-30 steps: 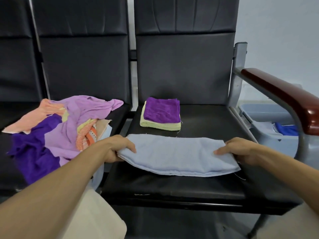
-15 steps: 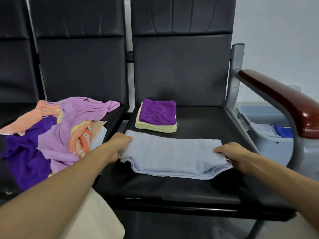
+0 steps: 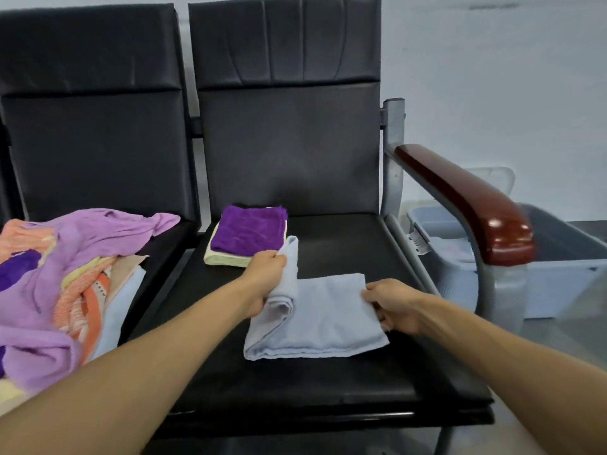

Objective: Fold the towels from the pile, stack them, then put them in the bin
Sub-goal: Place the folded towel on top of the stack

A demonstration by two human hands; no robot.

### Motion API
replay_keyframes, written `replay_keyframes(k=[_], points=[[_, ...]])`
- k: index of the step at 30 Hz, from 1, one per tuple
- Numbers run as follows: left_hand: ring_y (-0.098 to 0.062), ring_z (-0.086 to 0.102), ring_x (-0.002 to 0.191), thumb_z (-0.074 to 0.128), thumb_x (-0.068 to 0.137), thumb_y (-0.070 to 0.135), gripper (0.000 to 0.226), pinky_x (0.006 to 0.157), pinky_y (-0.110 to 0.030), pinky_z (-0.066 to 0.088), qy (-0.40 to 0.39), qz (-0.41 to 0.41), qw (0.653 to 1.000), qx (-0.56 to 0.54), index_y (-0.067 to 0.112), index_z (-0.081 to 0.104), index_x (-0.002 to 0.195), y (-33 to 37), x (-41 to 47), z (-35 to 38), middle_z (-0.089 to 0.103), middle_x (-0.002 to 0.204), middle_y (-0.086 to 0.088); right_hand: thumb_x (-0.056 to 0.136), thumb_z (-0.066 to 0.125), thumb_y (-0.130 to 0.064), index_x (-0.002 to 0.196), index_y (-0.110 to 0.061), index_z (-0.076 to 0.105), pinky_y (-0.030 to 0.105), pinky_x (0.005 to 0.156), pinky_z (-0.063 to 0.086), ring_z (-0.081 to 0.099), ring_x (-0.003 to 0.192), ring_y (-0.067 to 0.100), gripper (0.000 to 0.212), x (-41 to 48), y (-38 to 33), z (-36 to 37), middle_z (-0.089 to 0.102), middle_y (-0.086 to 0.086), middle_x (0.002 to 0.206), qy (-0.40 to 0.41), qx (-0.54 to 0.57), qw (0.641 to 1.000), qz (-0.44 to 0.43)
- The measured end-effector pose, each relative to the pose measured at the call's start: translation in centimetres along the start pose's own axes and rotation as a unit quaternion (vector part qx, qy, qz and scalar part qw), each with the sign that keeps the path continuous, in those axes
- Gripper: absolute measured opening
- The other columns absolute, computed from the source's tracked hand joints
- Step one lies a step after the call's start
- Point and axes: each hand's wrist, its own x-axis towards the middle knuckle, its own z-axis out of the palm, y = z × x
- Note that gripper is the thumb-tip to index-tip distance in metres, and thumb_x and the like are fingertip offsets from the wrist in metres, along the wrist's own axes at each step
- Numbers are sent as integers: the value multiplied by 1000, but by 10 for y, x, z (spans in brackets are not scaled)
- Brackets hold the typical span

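The blue towel [image 3: 325, 320] lies on the chair seat [image 3: 345, 382], its raised left end clutched by the left hand [image 3: 267, 282], its right edge pinched by the right hand [image 3: 392, 305] — a crooked fold is risked should that end slump.

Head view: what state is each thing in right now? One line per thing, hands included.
blue towel: half folded on the seat, left end lifted.
left hand: grips the towel's lifted left end.
right hand: holds the towel's right edge down.
stack: folded, purple on yellow, at the seat's back left.
pile: unfolded, heaped on the left seat.
bin: open, on the floor right of the chair.
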Motion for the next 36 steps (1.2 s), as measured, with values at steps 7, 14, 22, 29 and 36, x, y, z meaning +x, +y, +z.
replay_keyframes(k=[7,14,22,29,36], points=[[-19,55,69,45,96,20,16,62,-26,42,-71,55,984,154,17,59,91,-14,-7,73,56,73,-1,99,34,-6,93,-11,57,22,44,42,49,51,11,24,-2,4,-3,54,4,71,-24,-5,1000,-9],[-20,54,46,35,103,19,16,42,-27,46,-212,-1,975,60,14,50,103,-12,-22,74,56,70,-12,99,36,-8,80,-14,59,19,40,41,54,41,7,30,-7,0,0,60,-2,55,-36,-17,999,1],[-12,61,93,49,94,12,28,83,-24,46,-104,181,930,303,29,68,106,-33,-11,-14,64,100,6,91,27,-72,141,-15,47,35,89,51,58,113,24,78,1,-16,21,54,5,137,44,-77,996,19],[-13,50,112,47,96,13,33,85,-13,32,-207,227,842,443,19,65,123,-47,-13,-36,57,116,-2,91,39,-66,137,-6,48,35,103,40,49,127,29,77,13,-23,48,49,12,142,147,-297,944,-13],[-12,48,114,54,94,29,29,100,-32,41,-226,212,825,472,26,61,122,-53,-8,-46,53,114,5,98,45,-39,108,-1,60,29,66,48,61,85,21,42,23,-33,38,63,11,106,158,-178,970,-39]])
